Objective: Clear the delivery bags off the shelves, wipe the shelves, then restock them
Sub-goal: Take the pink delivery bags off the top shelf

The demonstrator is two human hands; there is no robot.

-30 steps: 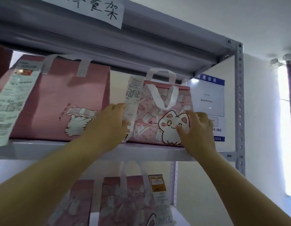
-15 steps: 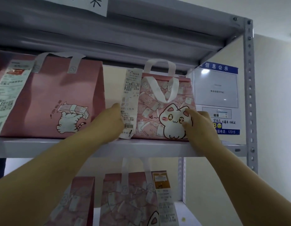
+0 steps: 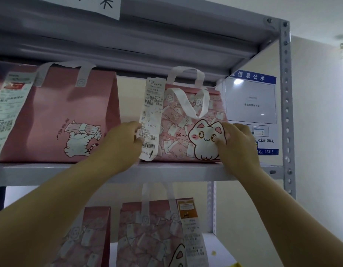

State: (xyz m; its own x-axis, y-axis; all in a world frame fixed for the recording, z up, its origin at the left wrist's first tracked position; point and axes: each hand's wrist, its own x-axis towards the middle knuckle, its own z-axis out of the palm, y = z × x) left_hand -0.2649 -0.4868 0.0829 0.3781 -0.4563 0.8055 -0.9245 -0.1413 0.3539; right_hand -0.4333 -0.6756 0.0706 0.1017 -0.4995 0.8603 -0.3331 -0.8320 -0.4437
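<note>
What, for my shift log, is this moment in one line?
left hand: holds cat bag, left edge; right hand: holds right edge; bag: on shelf

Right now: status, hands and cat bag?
Left hand grips cat bag left side, at receipt. Right hand grips right side. Bag upright on shelf. Big pink bag close left, apart.

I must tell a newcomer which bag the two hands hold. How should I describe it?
On the grey rack, look at the right end of the upper stocked shelf. The small bag there is held at its sides by the left hand and right hand. Unlike the bigger, mostly plain bag on its left, it is covered in banknote prints and shows a large white cat face.
</note>
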